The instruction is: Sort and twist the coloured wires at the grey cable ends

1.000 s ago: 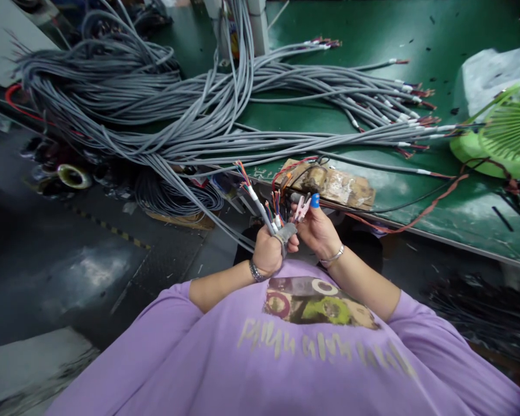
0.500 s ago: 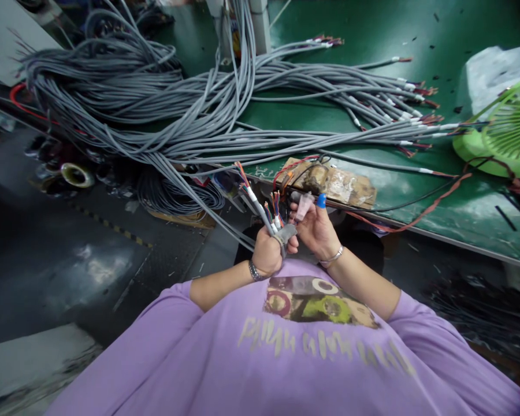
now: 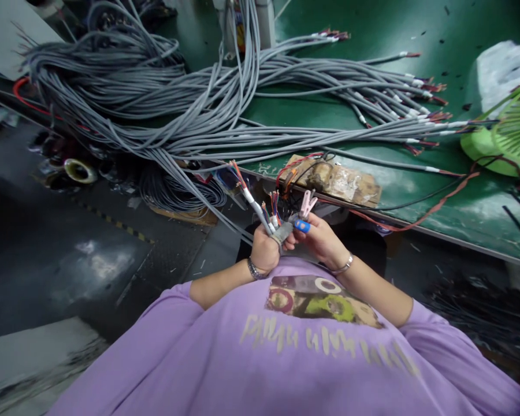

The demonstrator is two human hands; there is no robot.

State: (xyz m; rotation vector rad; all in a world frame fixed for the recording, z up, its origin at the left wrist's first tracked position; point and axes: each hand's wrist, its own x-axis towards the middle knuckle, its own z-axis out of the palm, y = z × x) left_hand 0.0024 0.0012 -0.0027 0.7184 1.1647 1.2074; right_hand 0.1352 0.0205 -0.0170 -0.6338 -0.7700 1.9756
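My left hand (image 3: 265, 251) is closed around several grey cables (image 3: 255, 205), their coloured wire ends pointing up. A grey wrapping (image 3: 282, 232) lies across the top of this hand, seemingly over the thumb. Close on its right, my right hand (image 3: 323, 238) has its fingers drawn together, with a blue covering (image 3: 302, 226) on the thumb. From those fingers a pink clothes peg (image 3: 307, 203) sticks up, its two legs spread. The right thumb reaches the grey wrapping; whether it touches a wire there is too small to tell.
A large bundle of grey cables (image 3: 156, 92) spreads over the green table (image 3: 394, 202). At the table's front edge lies a taped wooden block (image 3: 338, 179) with thin wires beside it. A green fan (image 3: 511, 127) stands at right. Coiled cable (image 3: 177, 190) sits below the table.
My right thumb has come down and left against the grey wrapping, from a raised position. The pink clothes peg, blurred before, now stands upright above the fingers. My left hand stays nearly still.
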